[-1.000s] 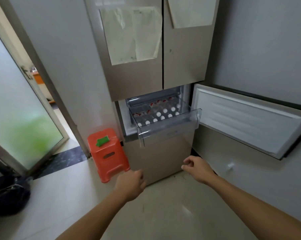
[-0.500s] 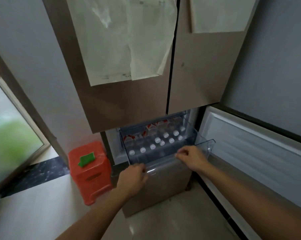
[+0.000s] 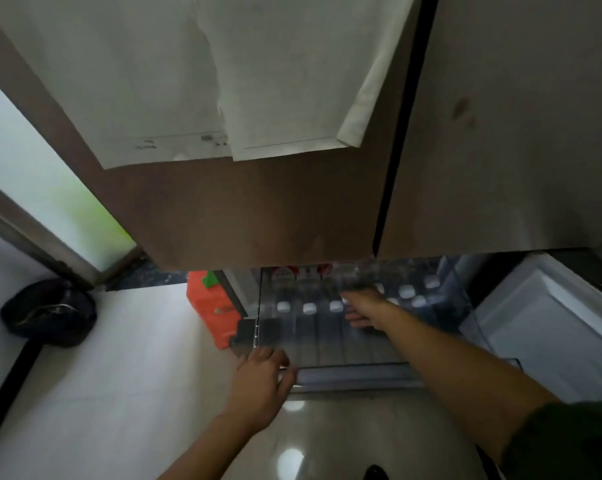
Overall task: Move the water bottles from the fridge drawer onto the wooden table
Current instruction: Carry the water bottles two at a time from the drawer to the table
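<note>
The clear fridge drawer [image 3: 361, 374] is pulled out below the brown upper fridge doors. Several water bottles [image 3: 308, 308] with white caps stand inside it, some with red labels at the back. My left hand [image 3: 263, 374] grips the drawer's front rim at its left corner, fingers curled over the edge. My right hand [image 3: 363, 306] reaches inside the drawer among the bottles, with fingers and thumb on either side of one bottle. Blur hides whether it holds that bottle. The wooden table is out of sight.
The upper fridge doors [image 3: 258, 220], with papers [image 3: 223, 81] taped on, hang close overhead. The lower fridge door [image 3: 548, 323] stands open at right. An orange stool [image 3: 213, 306] is left of the drawer. A black bag [image 3: 50, 311] lies by a glass door [image 3: 33, 188].
My head has moved closer and lower under the fridge doors. My right hand left the drawer's front rim and went in among the bottles. My left hand stayed on the rim.
</note>
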